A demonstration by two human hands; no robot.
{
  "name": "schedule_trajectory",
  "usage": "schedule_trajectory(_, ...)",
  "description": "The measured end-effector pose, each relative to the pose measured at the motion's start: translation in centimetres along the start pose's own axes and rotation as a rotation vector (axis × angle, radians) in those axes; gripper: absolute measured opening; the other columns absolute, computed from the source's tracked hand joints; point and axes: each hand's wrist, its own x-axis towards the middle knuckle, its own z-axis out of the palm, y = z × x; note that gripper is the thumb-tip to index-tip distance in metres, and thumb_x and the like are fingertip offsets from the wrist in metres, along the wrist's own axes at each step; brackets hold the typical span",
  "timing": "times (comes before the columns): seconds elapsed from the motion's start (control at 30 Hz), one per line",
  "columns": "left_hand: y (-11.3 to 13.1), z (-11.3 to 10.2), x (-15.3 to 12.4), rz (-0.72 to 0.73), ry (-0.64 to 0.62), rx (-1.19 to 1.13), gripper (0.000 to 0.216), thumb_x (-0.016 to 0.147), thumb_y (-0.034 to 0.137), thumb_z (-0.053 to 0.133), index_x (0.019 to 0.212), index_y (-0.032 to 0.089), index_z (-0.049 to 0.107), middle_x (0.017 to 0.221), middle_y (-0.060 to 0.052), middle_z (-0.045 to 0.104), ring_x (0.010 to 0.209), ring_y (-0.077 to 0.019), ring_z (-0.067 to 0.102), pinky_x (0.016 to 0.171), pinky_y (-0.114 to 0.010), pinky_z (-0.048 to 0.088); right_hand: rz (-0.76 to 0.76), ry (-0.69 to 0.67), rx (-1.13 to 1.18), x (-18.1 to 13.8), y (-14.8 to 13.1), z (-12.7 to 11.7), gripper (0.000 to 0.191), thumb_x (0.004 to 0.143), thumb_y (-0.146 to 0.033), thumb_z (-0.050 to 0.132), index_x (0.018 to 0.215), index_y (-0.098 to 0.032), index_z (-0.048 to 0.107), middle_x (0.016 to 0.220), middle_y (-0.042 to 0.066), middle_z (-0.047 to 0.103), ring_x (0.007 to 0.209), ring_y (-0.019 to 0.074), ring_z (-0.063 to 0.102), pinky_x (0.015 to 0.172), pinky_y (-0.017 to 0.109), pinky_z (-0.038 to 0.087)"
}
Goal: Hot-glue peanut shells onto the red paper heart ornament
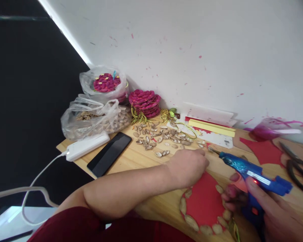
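A blue hot glue gun [242,168] with a small red light is gripped in my right hand [275,208], fingers around its handle. Its nozzle points left, close to the fingertips of my left hand [189,167]. That hand is closed, its back towards me, and whatever it may hold is hidden. Just below it lies a round red card [204,201], with peanut shells [191,222] set along its rim. Farther back, loose peanut shell halves [161,134] are scattered over the wooden table [116,161].
A black phone [109,154] and a white power bank [88,147] with a cable lie left. Behind stand plastic bags [96,116] and stacked magenta discs [144,102]. Yellow paper strips [212,127], a red cutout [265,151] and scissors [296,164] are at the right, below the wall.
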Motion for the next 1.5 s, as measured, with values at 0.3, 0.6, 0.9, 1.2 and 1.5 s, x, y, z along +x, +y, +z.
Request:
schedule_trajectory(0.3,-1.2,-1.6,0.7,-0.044,-0.042,-0.092,0.017,0.090,0.020,0.067,0.099,0.019,0.080,0.098,-0.009,0.078,0.095,-0.0227,0.072,0.083,-0.030,0.052,0.002,-0.028,0.137,0.1,-1.5,0.0,0.034,0.068,-0.060,0.082,0.079,-0.029,0.073,0.068,0.008,0.071,0.059,0.0281,0.075,0.045,0.031,0.060)
schedule_trajectory(0.6,-9.3,-9.4,-3.5,-0.613,0.106,0.135,0.013,0.084,0.016,0.065,0.084,0.016,0.078,0.088,-0.012,0.077,0.087,-0.0273,0.070,0.078,-0.037,0.049,-0.091,-0.092,0.264,0.4,-2.6,-0.4,0.034,0.068,-0.049,0.091,0.073,-0.022,0.071,0.063,0.004,0.070,0.058,0.0221,0.073,0.056,0.028,0.062)
schedule_trajectory(0.9,-10.1,-8.5,-3.2,-0.556,-0.112,0.048,0.019,0.076,0.011,0.069,0.089,0.020,0.080,0.087,-0.003,0.079,0.081,-0.0186,0.069,0.069,-0.026,0.044,-0.005,-0.235,0.287,1.2,-1.9,-1.5,0.034,0.076,-0.054,0.085,0.083,-0.023,0.073,0.070,0.006,0.074,0.070,0.0286,0.079,0.073,0.037,0.067)
schedule_trajectory(1.2,-9.8,-7.4,-2.1,-0.545,-0.239,0.129,0.024,0.071,0.031,0.082,0.092,0.021,0.079,0.093,-0.005,0.079,0.080,-0.0200,0.068,0.062,-0.027,0.039,-0.063,-0.342,0.363,1.0,-1.7,-0.6,0.041,0.065,-0.056,0.091,0.079,-0.023,0.072,0.064,0.002,0.070,0.071,0.0296,0.078,0.082,0.045,0.066)
schedule_trajectory(1.5,-9.5,-7.8,-2.4,-0.422,-0.167,-0.016,0.020,0.083,0.020,0.065,0.100,0.020,0.076,0.088,-0.002,0.078,0.078,-0.0161,0.068,0.067,-0.024,0.043,-0.121,-0.381,0.347,0.8,-1.7,-0.7,0.034,0.085,-0.056,0.076,0.084,-0.022,0.075,0.065,0.006,0.072,0.074,0.0281,0.076,0.079,0.041,0.063)
